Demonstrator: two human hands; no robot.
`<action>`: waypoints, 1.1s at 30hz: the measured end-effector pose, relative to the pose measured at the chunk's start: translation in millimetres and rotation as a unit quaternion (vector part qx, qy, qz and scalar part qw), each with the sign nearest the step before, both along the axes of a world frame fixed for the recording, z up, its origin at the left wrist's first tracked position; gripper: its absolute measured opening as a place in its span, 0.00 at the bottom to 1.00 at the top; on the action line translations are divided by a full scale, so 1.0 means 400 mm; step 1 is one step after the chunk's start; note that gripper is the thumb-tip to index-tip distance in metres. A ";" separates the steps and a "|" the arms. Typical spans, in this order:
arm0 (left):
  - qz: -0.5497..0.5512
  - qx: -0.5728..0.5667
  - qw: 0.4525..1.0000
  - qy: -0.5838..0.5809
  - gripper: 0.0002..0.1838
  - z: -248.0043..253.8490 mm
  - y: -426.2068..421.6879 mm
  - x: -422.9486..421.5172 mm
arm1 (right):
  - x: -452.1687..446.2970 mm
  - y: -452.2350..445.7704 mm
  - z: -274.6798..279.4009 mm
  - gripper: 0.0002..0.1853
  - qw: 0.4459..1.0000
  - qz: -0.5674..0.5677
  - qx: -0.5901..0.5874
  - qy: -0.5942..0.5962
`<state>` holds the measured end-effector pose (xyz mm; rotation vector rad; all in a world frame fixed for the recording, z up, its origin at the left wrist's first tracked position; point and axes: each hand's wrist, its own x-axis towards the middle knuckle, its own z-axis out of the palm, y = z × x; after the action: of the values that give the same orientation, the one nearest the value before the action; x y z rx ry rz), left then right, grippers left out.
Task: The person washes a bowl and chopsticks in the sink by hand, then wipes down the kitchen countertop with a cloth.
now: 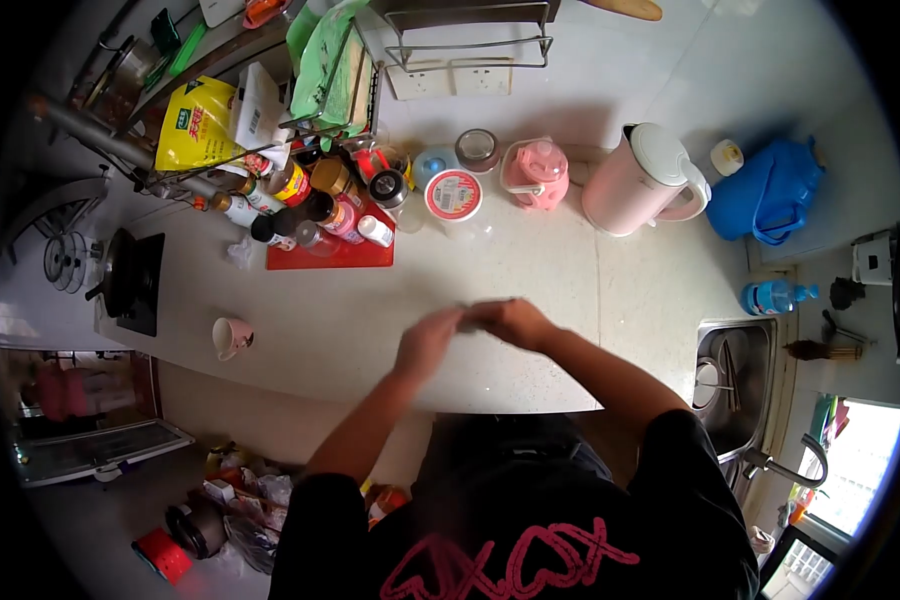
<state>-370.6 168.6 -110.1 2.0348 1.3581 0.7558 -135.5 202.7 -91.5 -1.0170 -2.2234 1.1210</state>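
Both hands meet above the front part of the pale countertop [530,262]. My left hand [432,342] is blurred, its fingertips close against those of the other hand. My right hand [512,322] is closed, with the fingers curled towards the left one. Something small and dark seems to lie between the fingertips, too blurred to name. A pink-and-white cup [232,338] lies to the left of the hands, its handle towards the front edge.
Behind the hands stand a red-lidded tub [454,195], a pink jug [538,175] and a pink kettle [638,180]. Bottles crowd a red tray [305,258] at back left. At right are a blue container [768,190] and the sink [760,412].
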 end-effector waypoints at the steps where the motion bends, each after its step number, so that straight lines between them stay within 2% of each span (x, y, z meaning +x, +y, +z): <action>1: 0.002 0.036 0.999 0.006 0.14 0.023 0.060 -0.001 | -0.018 0.037 0.002 0.13 0.999 -0.038 0.032 0.000; 4: -0.008 0.068 0.997 0.024 0.13 -0.004 0.197 -0.009 | -0.061 0.131 -0.014 0.12 0.991 -0.093 0.090 -0.017; 5: -0.016 0.062 0.997 0.040 0.14 -0.022 0.225 -0.013 | -0.060 0.151 -0.011 0.18 0.994 -0.066 0.048 -0.074; 9: -0.043 0.006 0.993 0.109 0.20 -0.080 0.276 -0.018 | -0.091 0.170 -0.087 0.18 0.987 -0.107 0.035 -0.118; 12: -0.030 0.020 0.997 0.070 0.19 -0.107 0.261 -0.015 | -0.095 0.152 -0.099 0.20 0.985 -0.118 0.039 -0.121; 15: -0.049 0.063 0.992 0.099 0.21 -0.141 0.257 -0.021 | -0.102 0.130 -0.130 0.20 0.982 -0.133 0.095 -0.096; 21: -0.033 0.044 0.990 0.131 0.20 -0.143 0.217 -0.017 | -0.103 0.093 -0.125 0.19 0.979 -0.116 0.135 -0.101; 24: -0.034 0.044 0.989 0.139 0.19 -0.132 0.184 -0.022 | -0.113 0.067 -0.118 0.19 0.979 -0.115 0.089 -0.142; 33: -0.033 0.037 0.993 0.107 0.18 -0.114 0.118 -0.034 | -0.119 0.002 -0.130 0.19 0.983 -0.119 0.061 -0.127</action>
<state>-384.3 215.6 -155.7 2.2618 1.3883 0.5805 -183.1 203.6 -143.6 -1.3944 -2.2535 0.7767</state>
